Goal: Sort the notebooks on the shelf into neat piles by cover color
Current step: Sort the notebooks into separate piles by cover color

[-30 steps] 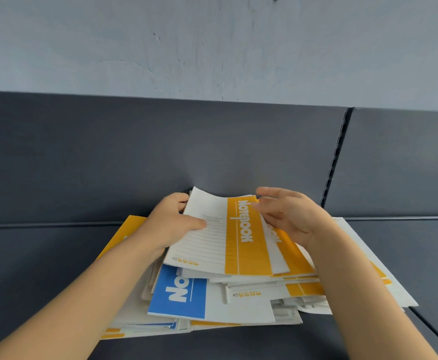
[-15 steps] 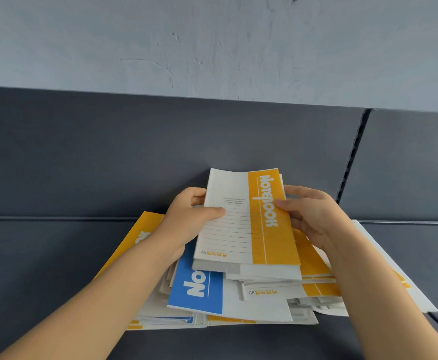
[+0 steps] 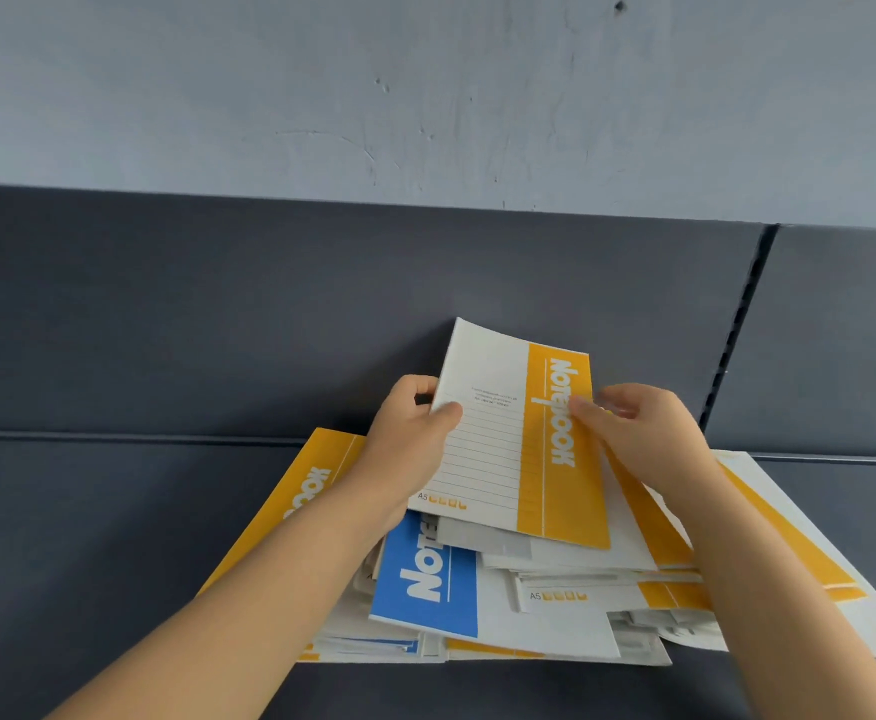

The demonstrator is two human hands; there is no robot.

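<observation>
Looking down from the head view, you hold an orange-and-white notebook (image 3: 508, 444) tilted above the loose pile (image 3: 571, 615) on the dark shelf (image 3: 113, 511). Your left hand (image 3: 409, 449) grips its white left edge, thumb on the cover; your right hand (image 3: 638, 439) pinches the orange right edge. Nearer you, a blue notebook (image 3: 425, 579) lies on the pile, and a larger orange notebook (image 3: 300, 491) pokes out at the left.

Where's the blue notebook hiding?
In the head view, the blue notebook lies in the messy pile, centre-left, just below the orange notebook held by the left hand and right hand.
</observation>
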